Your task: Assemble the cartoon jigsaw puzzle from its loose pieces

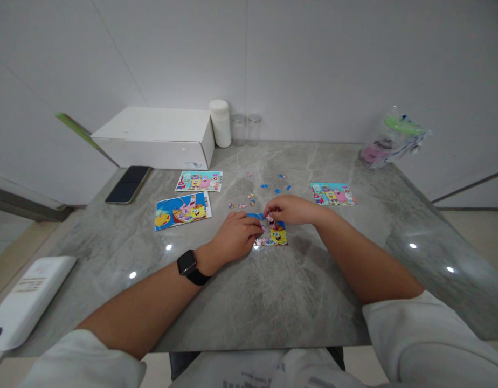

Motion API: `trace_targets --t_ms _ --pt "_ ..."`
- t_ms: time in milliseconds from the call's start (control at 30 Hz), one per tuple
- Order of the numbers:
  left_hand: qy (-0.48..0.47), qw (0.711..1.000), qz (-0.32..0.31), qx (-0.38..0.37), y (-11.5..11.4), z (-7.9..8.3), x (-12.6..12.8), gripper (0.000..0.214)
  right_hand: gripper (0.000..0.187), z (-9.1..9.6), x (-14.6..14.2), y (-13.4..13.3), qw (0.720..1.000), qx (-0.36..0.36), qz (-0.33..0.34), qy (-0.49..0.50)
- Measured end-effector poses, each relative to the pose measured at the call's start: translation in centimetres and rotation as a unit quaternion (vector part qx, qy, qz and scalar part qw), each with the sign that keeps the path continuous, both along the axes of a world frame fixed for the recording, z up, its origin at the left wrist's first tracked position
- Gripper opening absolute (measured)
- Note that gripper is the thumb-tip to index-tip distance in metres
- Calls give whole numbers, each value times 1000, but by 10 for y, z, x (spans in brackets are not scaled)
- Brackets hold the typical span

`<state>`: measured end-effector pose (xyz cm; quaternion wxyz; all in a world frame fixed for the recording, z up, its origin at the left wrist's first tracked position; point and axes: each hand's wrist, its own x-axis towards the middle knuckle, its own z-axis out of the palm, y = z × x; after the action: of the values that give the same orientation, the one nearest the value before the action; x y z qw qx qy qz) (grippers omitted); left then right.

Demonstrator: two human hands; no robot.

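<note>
A partly assembled cartoon jigsaw puzzle (278, 235) lies on the grey table between my two hands. My left hand (237, 234), wearing a black watch (187, 262), rests on the puzzle's left side, its fingers curled together and pressed against it. That hand covers the left part of the picture. Over the puzzle's upper edge, my right hand (291, 209) pinches a small pink puzzle piece (270, 218). Just beyond my hands lie several loose pieces, among them a pinkish puzzle piece (242, 206) and a blue puzzle piece (277, 191).
Left of my hands lie a picture card (184, 210) and a turquoise card (199, 181); another turquoise card (333, 194) lies right. A phone (128, 185), white box (152, 137), white bottle (220, 124), clear jars (254, 130), bagged cup (390, 141) and white device (34, 302) stand around.
</note>
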<state>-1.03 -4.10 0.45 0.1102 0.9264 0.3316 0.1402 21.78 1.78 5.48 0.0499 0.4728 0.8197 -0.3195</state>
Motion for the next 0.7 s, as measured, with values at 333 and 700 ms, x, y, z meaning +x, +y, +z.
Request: trace_targets --t_ms 333,700 --pt "-9 1000 5 -7 -1 0 -1 33 13 6 6 2 962 -137 -153 180" --pt "-6 1000 6 -14 0 2 0 33 17 7 10 5 942 -171 -178 229"
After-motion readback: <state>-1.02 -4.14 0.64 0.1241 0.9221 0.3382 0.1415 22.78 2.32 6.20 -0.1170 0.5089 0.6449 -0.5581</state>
